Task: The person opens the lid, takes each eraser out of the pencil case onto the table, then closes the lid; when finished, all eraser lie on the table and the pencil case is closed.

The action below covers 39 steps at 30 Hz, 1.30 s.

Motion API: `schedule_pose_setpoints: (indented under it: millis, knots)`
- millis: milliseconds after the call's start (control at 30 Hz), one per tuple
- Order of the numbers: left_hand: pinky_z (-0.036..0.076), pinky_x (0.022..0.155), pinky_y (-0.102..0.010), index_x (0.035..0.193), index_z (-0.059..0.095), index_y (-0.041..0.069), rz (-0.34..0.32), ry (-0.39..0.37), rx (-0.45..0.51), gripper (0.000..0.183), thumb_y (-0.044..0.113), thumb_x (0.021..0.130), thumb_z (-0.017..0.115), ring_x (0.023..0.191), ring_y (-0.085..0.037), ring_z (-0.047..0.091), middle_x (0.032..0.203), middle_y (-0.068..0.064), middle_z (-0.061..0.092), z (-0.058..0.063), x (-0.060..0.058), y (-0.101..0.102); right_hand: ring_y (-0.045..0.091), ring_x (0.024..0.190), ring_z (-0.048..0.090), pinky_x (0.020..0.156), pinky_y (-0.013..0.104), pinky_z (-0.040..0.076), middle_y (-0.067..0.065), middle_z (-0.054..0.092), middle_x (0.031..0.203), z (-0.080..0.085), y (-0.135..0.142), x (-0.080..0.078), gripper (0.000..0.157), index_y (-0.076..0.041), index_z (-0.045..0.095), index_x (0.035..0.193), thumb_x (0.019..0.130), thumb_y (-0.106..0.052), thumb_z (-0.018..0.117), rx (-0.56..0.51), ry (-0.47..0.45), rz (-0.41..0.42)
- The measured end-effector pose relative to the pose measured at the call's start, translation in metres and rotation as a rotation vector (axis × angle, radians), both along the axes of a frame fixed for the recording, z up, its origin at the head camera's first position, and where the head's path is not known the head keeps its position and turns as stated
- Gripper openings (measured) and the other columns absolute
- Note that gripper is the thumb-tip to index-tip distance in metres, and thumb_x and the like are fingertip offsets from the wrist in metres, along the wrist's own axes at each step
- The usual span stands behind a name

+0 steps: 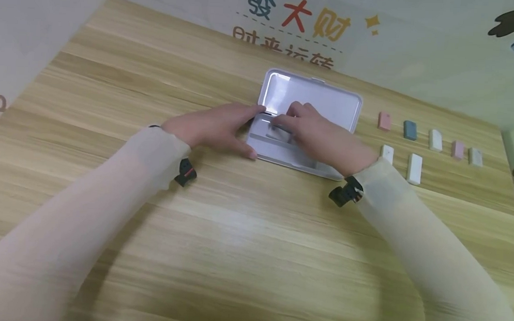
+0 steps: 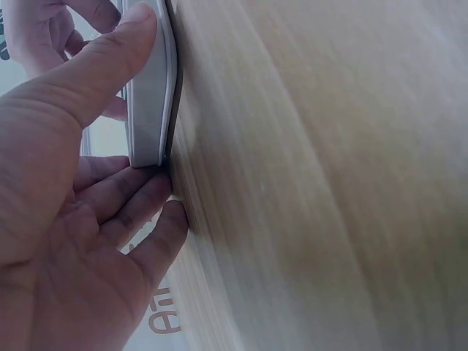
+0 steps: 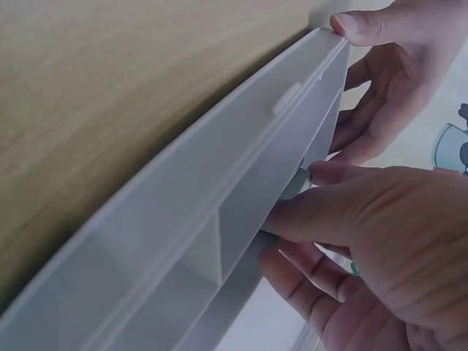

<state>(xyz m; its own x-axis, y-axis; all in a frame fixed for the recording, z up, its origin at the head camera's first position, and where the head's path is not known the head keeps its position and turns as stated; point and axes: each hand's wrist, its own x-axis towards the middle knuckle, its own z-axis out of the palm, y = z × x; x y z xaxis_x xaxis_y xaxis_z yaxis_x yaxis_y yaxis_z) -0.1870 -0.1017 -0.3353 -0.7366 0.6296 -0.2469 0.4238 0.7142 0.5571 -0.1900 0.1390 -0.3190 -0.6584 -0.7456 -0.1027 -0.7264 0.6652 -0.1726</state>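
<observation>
An open white pencil case (image 1: pixel 283 154) lies on the table, its lid (image 1: pixel 330 99) tilted back on the far side. My left hand (image 1: pixel 217 127) grips the case's left end, thumb at the front corner and fingers at the back near the hinge. In the left wrist view the thumb (image 2: pixel 121 47) presses on the case's side wall (image 2: pixel 152 95). My right hand (image 1: pixel 321 135) reaches into the left part of the tray. Thumb and fingers there pinch a small grey-green block (image 3: pixel 296 183), mostly hidden by the fingers in the right wrist view.
To the right of the case lie several small eraser-like blocks in two rows, among them a pink one (image 1: pixel 384 121), a blue one (image 1: pixel 410 130) and a white one (image 1: pixel 414 169). A divider (image 3: pixel 212 248) splits the tray. Behind the table hangs a printed cloth (image 1: pixel 402 56).
</observation>
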Motion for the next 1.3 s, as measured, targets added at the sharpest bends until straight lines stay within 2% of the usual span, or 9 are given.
schedule_pose_setpoints:
  millis: [233,733,1033,1167,1300]
  knots:
    - [0.029,0.132,-0.050,0.163,0.027,0.002,-0.005,0.008,-0.004,0.100,0.036,0.088,0.084,0.153,-0.036,0.040,0.163,-0.020,0.045,0.001,0.001,0.000,0.027,0.102,0.056,0.084,0.038,0.053,0.013,0.062,0.116,0.007,-0.004,-0.002,0.042,-0.024,0.062,0.141,0.104,-0.004,0.059,0.083,-0.069,-0.092]
    - [0.029,0.131,-0.050,0.163,0.028,0.004,-0.003,0.008,0.008,0.098,0.035,0.088,0.084,0.153,-0.036,0.039,0.163,-0.019,0.044,0.000,0.000,0.000,0.026,0.095,0.059,0.082,0.038,0.054,0.012,0.064,0.113,0.008,-0.005,-0.009,0.038,-0.024,0.060,0.143,0.109,-0.010,0.051,0.138,-0.112,-0.120]
    - [0.028,0.132,-0.050,0.164,0.026,0.003,-0.005,0.001,-0.008,0.101,0.036,0.089,0.084,0.154,-0.036,0.038,0.164,-0.019,0.042,0.002,-0.001,0.002,0.027,0.095,0.062,0.086,0.041,0.055,0.015,0.067,0.113,0.006,0.003,-0.008,0.033,-0.018,0.063,0.138,0.107,-0.008,0.054,0.046,-0.111,-0.116]
    - [0.028,0.132,-0.050,0.164,0.026,0.003,0.002,-0.004,-0.013,0.100,0.036,0.089,0.084,0.155,-0.036,0.037,0.164,-0.019,0.042,0.002,-0.001,0.001,0.028,0.102,0.063,0.095,0.043,0.056,0.016,0.066,0.116,0.004,0.008,-0.008,0.037,-0.015,0.059,0.139,0.104,-0.003,0.056,-0.041,-0.157,-0.135]
    - [0.028,0.132,-0.050,0.164,0.026,0.003,0.005,-0.010,-0.006,0.100,0.035,0.088,0.084,0.154,-0.036,0.038,0.164,-0.020,0.042,0.002,0.001,0.000,0.029,0.106,0.064,0.100,0.044,0.056,0.016,0.067,0.115,0.003,0.013,-0.007,0.041,-0.012,0.057,0.140,0.100,-0.001,0.063,-0.174,-0.194,-0.169]
